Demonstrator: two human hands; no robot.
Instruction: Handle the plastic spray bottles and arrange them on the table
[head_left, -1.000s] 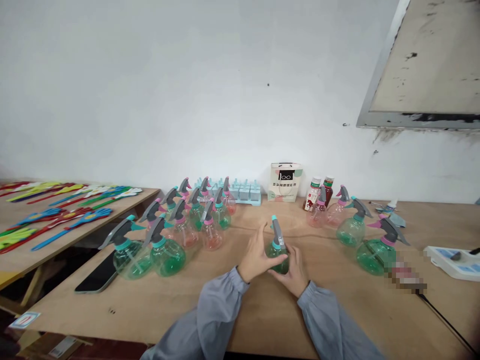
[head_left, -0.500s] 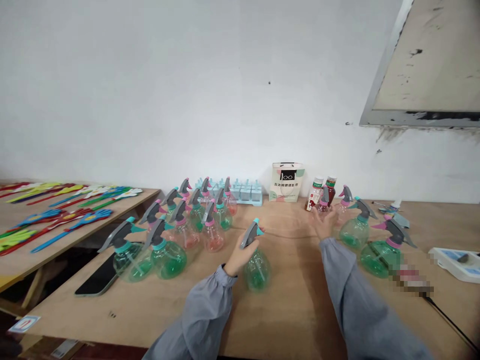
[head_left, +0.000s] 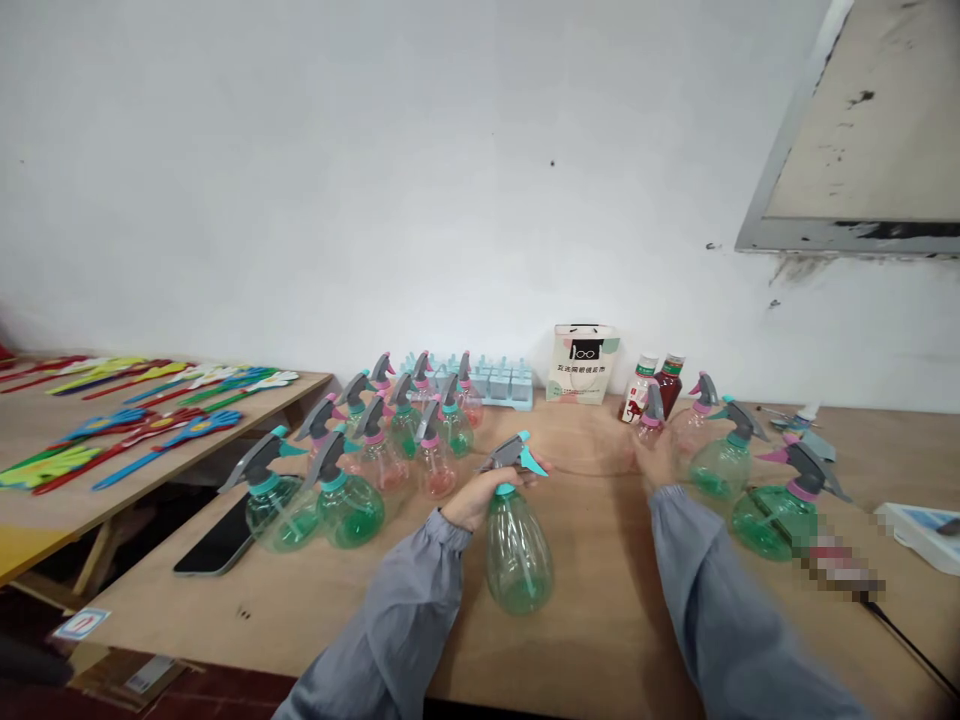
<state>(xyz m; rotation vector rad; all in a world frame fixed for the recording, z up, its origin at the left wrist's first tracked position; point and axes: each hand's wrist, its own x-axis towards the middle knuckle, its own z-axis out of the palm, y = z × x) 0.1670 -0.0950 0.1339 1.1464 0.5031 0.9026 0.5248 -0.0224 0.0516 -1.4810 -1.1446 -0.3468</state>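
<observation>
My left hand is closed round the neck of a green-tinted spray bottle with a grey and turquoise trigger head, upright over the near middle of the table. Farther back on the right, my right hand is wrapped round a spray bottle with a grey and pink head; the fingers hide most of its body. Just right of that hand are a pink spray bottle, a green spray bottle and a nearer green one with a pink collar.
Several pink and green spray bottles crowd the left side near a phone. Ice-pop moulds, a paper bag and two drink bottles stand by the wall. Colourful hand-shaped sticks cover the left table.
The green spray bottle in my left hand has come nearer and turned a little. My right hand stays at the pink-headed bottle. The view has shifted slightly left.
</observation>
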